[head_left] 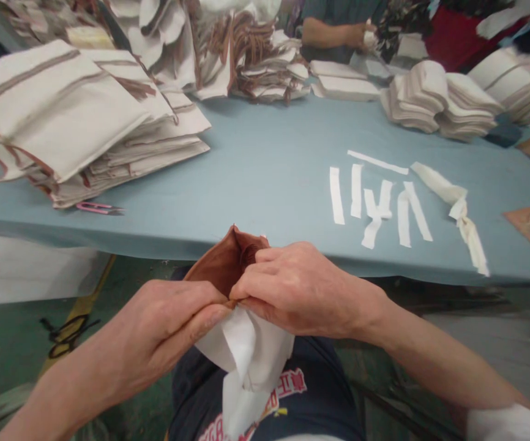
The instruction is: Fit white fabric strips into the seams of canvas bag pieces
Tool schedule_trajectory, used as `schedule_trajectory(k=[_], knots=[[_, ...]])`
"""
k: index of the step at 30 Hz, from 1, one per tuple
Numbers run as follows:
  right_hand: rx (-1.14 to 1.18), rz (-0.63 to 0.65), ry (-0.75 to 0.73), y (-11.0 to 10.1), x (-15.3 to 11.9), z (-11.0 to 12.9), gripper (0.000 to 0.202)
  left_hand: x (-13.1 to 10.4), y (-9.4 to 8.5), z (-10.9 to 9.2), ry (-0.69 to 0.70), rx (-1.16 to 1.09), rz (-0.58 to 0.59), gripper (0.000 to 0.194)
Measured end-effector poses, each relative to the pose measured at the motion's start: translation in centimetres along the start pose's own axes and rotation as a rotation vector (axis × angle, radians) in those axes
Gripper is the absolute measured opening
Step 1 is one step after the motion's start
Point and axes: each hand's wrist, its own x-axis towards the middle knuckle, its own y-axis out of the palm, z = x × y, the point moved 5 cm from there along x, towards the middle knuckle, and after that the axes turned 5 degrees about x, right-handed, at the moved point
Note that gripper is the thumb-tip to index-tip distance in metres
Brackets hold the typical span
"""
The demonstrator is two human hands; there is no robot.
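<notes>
Between my hands, at the table's near edge, is a piece of brown and white fabric (216, 263), its brown side facing up and its white side hanging toward my lap. My left hand (177, 312) pinches the brown edge from the left. Closed on the same edge, just beside it, is my right hand (287, 285), with the fingertips partly hidden in the fold. A white strip (242, 380) dangles below the fingers. Dark reddish threads (248, 254) show inside the brown fold near my right fingers.
A blue-covered table (256, 165) spans the view. Stacked white pieces with brown edges (76, 116) lie left, beside pink thread snips (100, 209). Several white strips (357, 190) are scattered right, near a twisted cream strip (464, 220). Folded white stacks (439, 98) and another person's arm (333, 33) are behind.
</notes>
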Motion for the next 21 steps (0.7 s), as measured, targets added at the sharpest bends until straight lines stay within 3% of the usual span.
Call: schedule_trajectory(k=[2, 6, 12, 16, 21], knots=[[-0.055, 0.0, 0.003, -0.2, -0.3, 0.5, 0.015, -0.1, 0.5, -0.2, 0.099, 0.005, 0.058, 0.04], [-0.151, -0.027, -0.017, -0.8, -0.6, 1.8, 0.024, 0.1, 0.5, -0.7, 0.207, 0.051, -0.007, 0.033], [-0.127, -0.017, -0.032, -1.3, -1.1, 2.8, 0.022, 0.4, 0.5, -1.3, 0.219, 0.035, -0.014, 0.026], [-0.029, 0.047, -0.051, -1.5, -1.4, 2.9, 0.02, 0.6, 1.2, -2.3, 0.249, 0.057, 0.023, 0.035], [0.124, 0.11, 0.001, -1.2, -0.9, 1.0, 0.018, 0.8, 1.6, -3.1, 0.202, 0.024, -0.05, 0.036]])
